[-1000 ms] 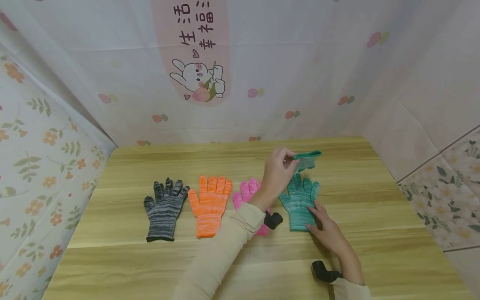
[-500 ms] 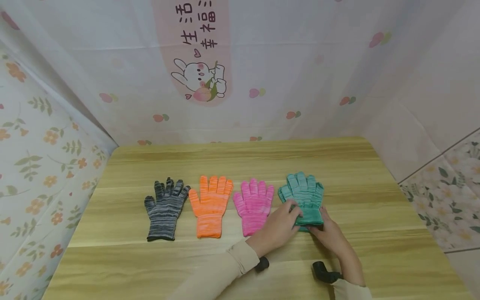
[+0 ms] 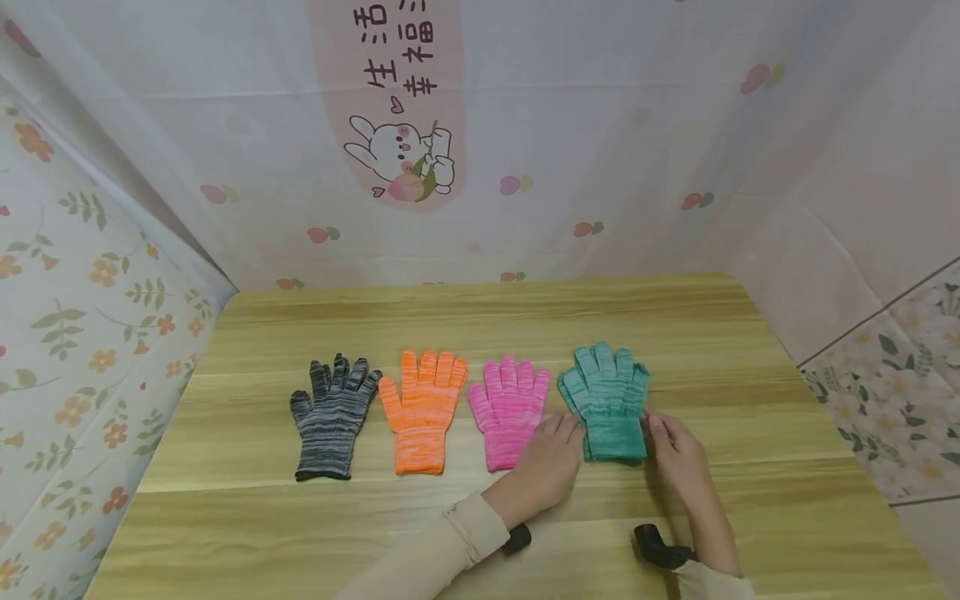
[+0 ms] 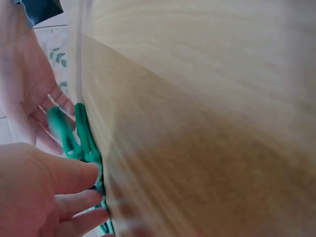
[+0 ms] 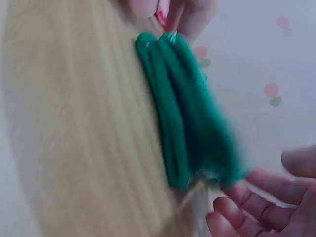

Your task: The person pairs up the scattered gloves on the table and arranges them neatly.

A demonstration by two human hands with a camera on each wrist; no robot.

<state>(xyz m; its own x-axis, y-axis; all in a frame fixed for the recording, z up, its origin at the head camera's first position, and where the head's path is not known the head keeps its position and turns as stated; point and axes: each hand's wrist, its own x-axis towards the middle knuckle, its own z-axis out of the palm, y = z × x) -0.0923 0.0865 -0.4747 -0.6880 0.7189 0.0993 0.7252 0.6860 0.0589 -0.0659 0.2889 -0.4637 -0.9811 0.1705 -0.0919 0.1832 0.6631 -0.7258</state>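
Note:
Two green gloves (image 3: 613, 408) lie one atop the other at the right end of a row on the wooden table. The upper one covers most of the lower. My left hand (image 3: 551, 458) touches their left edge, its thumb and fingers extended against the fabric in the left wrist view. At the right edge of the cuffs is my right hand (image 3: 678, 454); in the right wrist view its relaxed fingers (image 5: 256, 202) meet the slightly raised upper green cuff (image 5: 202, 113). Just left of the green pair lies a pink glove (image 3: 512, 408), partly behind my left hand.
An orange glove (image 3: 422, 408) and a dark grey striped glove (image 3: 330, 425) lie flat further left on the table (image 3: 247, 533). Patterned cloths (image 3: 600, 150) hang behind and at the sides. Black wrist-camera mounts (image 3: 660, 548) jut out from both wrists.
My left hand brought the second green glove down from the far side onto the first, then let go of its cuff. My right hand shifted to the right edge of the pair.

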